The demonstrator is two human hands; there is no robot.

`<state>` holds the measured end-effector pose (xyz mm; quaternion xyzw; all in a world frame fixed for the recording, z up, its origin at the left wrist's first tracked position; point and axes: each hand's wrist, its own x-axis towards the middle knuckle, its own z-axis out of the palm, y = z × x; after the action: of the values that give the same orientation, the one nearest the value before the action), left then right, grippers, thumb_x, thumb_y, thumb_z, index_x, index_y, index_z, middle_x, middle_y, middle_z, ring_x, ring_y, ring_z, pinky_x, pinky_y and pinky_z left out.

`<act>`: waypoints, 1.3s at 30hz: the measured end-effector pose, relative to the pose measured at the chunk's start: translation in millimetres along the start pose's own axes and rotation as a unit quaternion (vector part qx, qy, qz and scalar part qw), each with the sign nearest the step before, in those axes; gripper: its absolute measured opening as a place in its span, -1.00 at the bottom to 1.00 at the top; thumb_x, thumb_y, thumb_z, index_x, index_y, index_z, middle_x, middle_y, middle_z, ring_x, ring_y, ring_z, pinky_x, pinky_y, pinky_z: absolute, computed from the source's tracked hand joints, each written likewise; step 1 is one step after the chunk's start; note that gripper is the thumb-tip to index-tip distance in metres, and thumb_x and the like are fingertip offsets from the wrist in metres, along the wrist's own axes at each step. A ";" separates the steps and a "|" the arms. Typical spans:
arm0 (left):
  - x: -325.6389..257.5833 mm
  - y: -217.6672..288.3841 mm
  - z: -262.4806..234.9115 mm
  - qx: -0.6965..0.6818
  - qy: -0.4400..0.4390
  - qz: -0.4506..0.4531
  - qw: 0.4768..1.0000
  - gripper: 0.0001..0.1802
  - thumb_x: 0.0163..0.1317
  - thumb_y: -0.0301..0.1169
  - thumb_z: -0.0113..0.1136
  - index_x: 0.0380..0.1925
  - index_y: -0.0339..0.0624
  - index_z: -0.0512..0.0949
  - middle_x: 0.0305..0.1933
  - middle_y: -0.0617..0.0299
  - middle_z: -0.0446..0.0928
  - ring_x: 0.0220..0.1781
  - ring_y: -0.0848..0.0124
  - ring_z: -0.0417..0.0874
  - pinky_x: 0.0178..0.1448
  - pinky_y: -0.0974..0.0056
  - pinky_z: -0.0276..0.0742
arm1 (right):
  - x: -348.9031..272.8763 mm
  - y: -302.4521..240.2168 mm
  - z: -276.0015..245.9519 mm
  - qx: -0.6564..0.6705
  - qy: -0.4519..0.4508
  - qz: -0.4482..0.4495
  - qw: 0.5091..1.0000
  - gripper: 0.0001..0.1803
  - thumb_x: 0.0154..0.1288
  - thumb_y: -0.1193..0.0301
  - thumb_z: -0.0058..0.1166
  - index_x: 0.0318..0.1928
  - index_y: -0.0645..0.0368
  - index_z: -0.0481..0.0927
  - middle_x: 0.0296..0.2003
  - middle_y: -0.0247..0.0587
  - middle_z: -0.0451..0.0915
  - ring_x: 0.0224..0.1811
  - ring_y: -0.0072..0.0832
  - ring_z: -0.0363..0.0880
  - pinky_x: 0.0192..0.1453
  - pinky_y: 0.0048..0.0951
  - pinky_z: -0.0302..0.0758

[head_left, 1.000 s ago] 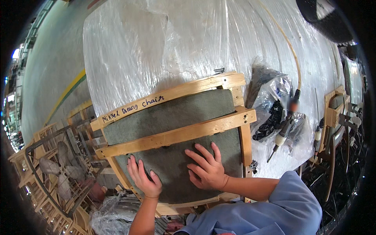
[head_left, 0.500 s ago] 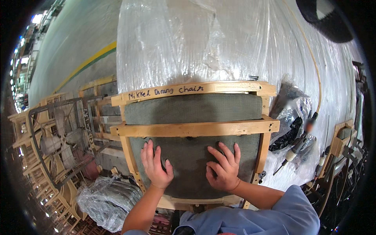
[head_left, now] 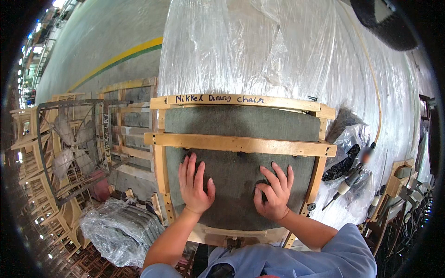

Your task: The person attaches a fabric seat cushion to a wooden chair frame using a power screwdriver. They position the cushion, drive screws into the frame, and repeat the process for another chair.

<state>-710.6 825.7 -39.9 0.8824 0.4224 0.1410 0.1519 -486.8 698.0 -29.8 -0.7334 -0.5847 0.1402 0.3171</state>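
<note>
A dark grey fabric-covered seat pad (head_left: 232,183) sits inside a pale wooden frame (head_left: 241,143) right in front of me. One bar of the frame crosses over the pad, and the far rail carries handwriting. My left hand (head_left: 196,193) lies on the left part of the pad, fingers stretched toward the crossbar and thumb apart. On the right part, my right hand (head_left: 275,198) rests with its fingers spread and its thumb bent inward. Both hands are open, touching the fabric, and neither grips anything.
Clear plastic sheeting (head_left: 250,51) covers the surface beyond. A power screwdriver (head_left: 350,180) on a hose lies right of the frame, beside a plastic bag of dark pieces (head_left: 343,160). At left are a plastic-wrapped stack (head_left: 123,231), a metal rack (head_left: 76,153) and wooden frames (head_left: 134,125).
The whole view has shifted and turned slightly, so the frame appears farther right and more of the left side shows. Both hands stay on the pad, fingers much as before.
</note>
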 end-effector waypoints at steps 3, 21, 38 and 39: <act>-3.9 -4.2 6.1 -0.018 0.007 0.007 1.000 -0.40 0.27 -0.36 0.14 0.32 -0.29 0.38 0.52 -0.20 0.25 0.54 -0.24 0.25 0.57 -0.30 0.10 | -7.9 4.9 7.5 -0.007 0.025 -0.012 1.000 -0.79 -0.02 0.52 0.28 -0.34 0.05 0.55 0.24 -0.15 0.57 0.41 -0.02 0.40 0.52 0.35 0.02; -88.2 -6.2 -8.5 -0.239 0.119 -0.220 0.938 -0.69 0.41 -0.39 0.26 0.08 -0.30 0.58 0.16 0.08 0.61 0.12 0.29 0.65 0.20 0.22 0.57 | -169.4 45.6 -115.5 0.403 -0.124 0.460 0.782 -0.73 0.48 0.41 0.02 -0.17 0.42 0.65 -0.27 -0.03 0.70 -0.45 -0.41 0.69 -0.34 -0.44 0.64; -183.6 -67.2 12.8 -0.586 0.120 -0.555 0.579 -0.46 0.41 -0.15 0.29 0.25 -0.19 0.45 0.13 0.08 0.57 0.15 0.14 0.60 0.27 0.04 0.59 | -216.6 37.2 -19.5 0.557 0.078 0.537 0.628 -0.38 0.42 0.28 0.27 0.14 0.65 0.35 -0.15 0.18 0.61 -0.39 -0.16 0.73 -0.29 -0.27 0.81; -208.0 -97.5 16.2 -0.608 0.103 -0.496 0.611 -0.45 0.41 -0.15 0.27 0.26 -0.21 0.43 0.19 0.08 0.56 0.18 0.16 0.59 0.22 0.11 0.60 | -214.0 31.3 -8.7 0.521 0.053 0.502 0.689 -0.39 0.41 0.27 0.28 0.11 0.64 0.39 -0.17 0.21 0.62 -0.41 -0.18 0.74 -0.33 -0.26 0.80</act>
<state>-898.5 717.5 -117.4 0.2222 0.6257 0.3587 0.6561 -517.0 489.2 -78.2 -0.6407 0.0553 0.5216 0.5606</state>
